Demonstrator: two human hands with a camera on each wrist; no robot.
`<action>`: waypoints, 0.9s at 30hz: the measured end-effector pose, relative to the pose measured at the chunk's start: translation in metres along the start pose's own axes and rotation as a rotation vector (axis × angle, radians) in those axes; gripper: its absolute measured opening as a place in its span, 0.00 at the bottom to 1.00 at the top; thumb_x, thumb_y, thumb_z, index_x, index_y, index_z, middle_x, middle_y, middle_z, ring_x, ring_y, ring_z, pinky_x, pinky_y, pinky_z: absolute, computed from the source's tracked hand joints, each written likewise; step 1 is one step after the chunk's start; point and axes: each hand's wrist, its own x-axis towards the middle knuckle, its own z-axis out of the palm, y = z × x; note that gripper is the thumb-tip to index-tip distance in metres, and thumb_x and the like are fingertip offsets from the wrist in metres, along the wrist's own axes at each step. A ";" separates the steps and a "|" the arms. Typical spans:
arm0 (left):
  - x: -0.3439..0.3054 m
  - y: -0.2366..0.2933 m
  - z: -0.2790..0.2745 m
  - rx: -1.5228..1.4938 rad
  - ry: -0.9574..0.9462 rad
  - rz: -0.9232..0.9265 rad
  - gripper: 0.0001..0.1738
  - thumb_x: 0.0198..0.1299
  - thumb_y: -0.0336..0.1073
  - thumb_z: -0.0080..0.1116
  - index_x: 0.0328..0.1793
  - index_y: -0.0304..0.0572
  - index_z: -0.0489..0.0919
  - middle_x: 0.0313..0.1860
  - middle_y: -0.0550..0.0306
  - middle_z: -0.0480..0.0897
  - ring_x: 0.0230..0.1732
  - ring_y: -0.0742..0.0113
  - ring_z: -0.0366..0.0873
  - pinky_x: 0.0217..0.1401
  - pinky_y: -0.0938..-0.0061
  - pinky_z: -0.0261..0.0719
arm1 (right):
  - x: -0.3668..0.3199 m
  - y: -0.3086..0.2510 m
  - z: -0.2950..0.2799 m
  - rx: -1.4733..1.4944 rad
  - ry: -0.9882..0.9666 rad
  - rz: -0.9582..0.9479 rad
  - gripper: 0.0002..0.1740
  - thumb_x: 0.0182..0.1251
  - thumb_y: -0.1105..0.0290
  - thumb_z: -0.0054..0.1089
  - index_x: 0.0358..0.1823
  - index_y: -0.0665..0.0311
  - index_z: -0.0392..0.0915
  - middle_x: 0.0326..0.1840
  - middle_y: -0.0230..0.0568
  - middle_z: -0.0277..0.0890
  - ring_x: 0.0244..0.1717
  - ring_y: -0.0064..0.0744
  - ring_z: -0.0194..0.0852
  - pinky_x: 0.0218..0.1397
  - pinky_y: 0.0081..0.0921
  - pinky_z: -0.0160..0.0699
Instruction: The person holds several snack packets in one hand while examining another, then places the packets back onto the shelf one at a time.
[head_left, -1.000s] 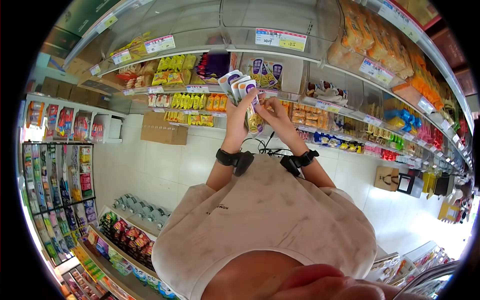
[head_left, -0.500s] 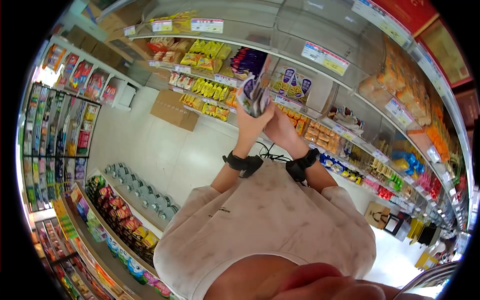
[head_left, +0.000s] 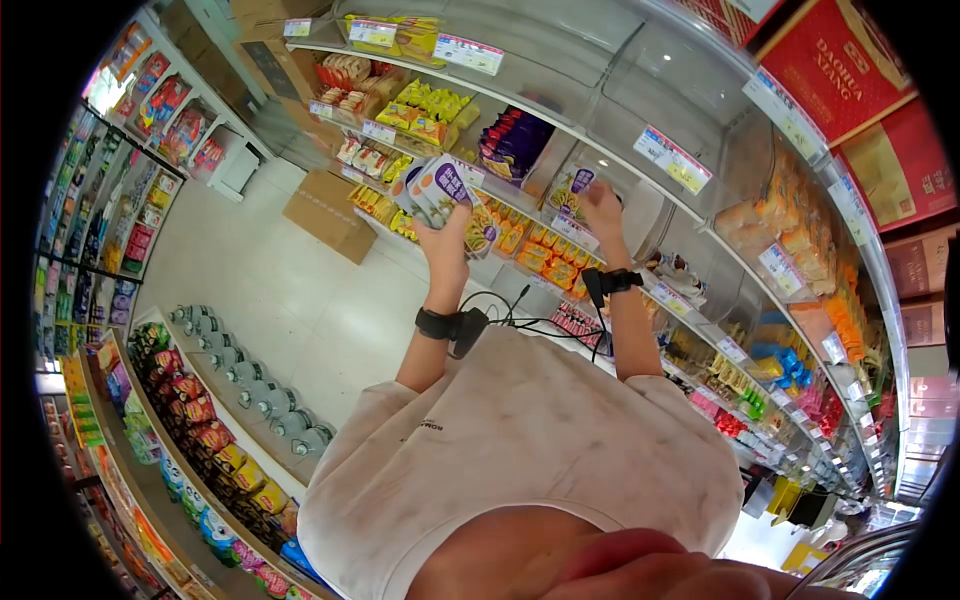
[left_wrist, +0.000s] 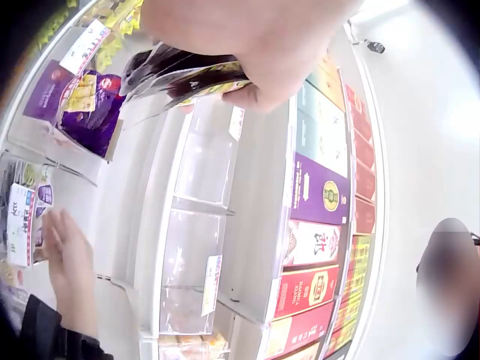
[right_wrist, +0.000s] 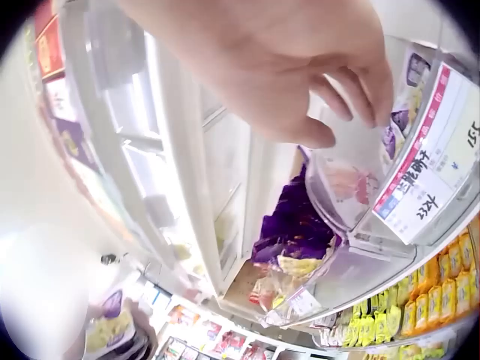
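Observation:
My left hand (head_left: pixel 445 248) (left_wrist: pixel 247 41) grips several white-and-purple snack packets (head_left: pixel 437 192) (left_wrist: pixel 187 77), fanned out in front of the shelves. The right hand (head_left: pixel 603 217) (right_wrist: pixel 277 71) reaches into a clear shelf bin, fingers loosely bent and spread, holding nothing that I can see. Beside its fingertips stand similar packets (head_left: pixel 570 196) (left_wrist: pixel 43 196) behind a price label (right_wrist: pixel 427 161). Whether the fingertips touch them, I cannot tell. Purple packets (head_left: pixel 515 143) (right_wrist: pixel 294 225) fill the neighbouring bin.
Clear dividers and label rails (head_left: pixel 672 160) edge the shelves. Yellow and orange snacks (head_left: pixel 547 260) lie on the tier below. A cardboard box (head_left: pixel 330 215) stands on the floor, with large bottles (head_left: pixel 268 397) on a low shelf at left. Black cables (head_left: pixel 515 318) hang near the waist.
Both hands were together at the packets; the right hand has parted from them and moved right to the bin. The left hand has shifted left, still holding its packets. The head view has turned.

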 end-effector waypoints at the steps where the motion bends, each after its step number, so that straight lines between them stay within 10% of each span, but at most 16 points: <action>1: 0.001 0.007 0.000 -0.005 0.053 0.007 0.25 0.58 0.27 0.71 0.60 0.38 0.74 0.50 0.59 0.83 0.47 0.72 0.80 0.52 0.74 0.79 | 0.007 0.008 -0.002 -0.080 -0.073 0.079 0.25 0.63 0.62 0.68 0.55 0.70 0.76 0.43 0.49 0.85 0.45 0.45 0.86 0.51 0.35 0.83; 5: -0.005 0.027 -0.005 -0.056 -0.011 0.042 0.23 0.57 0.27 0.71 0.57 0.37 0.74 0.47 0.60 0.82 0.46 0.72 0.79 0.52 0.74 0.78 | 0.025 0.012 0.017 -0.380 -0.092 0.220 0.33 0.56 0.57 0.73 0.58 0.72 0.75 0.41 0.54 0.85 0.46 0.53 0.85 0.57 0.38 0.82; 12: -0.006 0.037 -0.035 -0.063 0.017 -0.056 0.23 0.55 0.26 0.70 0.57 0.37 0.76 0.46 0.60 0.83 0.46 0.72 0.80 0.52 0.75 0.77 | 0.026 -0.020 0.032 -0.485 -0.048 0.261 0.45 0.49 0.54 0.77 0.65 0.72 0.70 0.69 0.65 0.66 0.71 0.70 0.61 0.73 0.52 0.66; 15: 0.000 0.041 -0.052 -0.073 0.019 -0.074 0.24 0.55 0.26 0.70 0.57 0.37 0.75 0.46 0.60 0.83 0.45 0.71 0.80 0.52 0.74 0.78 | 0.032 0.002 0.041 -0.451 0.037 0.351 0.53 0.48 0.54 0.79 0.70 0.78 0.63 0.69 0.67 0.66 0.68 0.63 0.68 0.68 0.47 0.71; 22: 0.010 0.054 -0.072 -0.084 0.023 -0.197 0.24 0.54 0.27 0.69 0.57 0.36 0.75 0.46 0.59 0.83 0.45 0.69 0.81 0.49 0.73 0.80 | 0.017 0.017 0.040 -0.328 0.184 0.092 0.49 0.57 0.62 0.74 0.77 0.71 0.58 0.27 0.44 0.84 0.33 0.49 0.85 0.45 0.38 0.84; 27: 0.015 0.031 -0.083 -0.126 -0.015 -0.379 0.25 0.54 0.28 0.70 0.58 0.37 0.74 0.46 0.58 0.82 0.44 0.69 0.81 0.49 0.72 0.80 | -0.028 -0.024 -0.004 0.654 0.302 0.409 0.29 0.75 0.70 0.53 0.75 0.67 0.61 0.41 0.47 0.80 0.31 0.31 0.75 0.35 0.28 0.76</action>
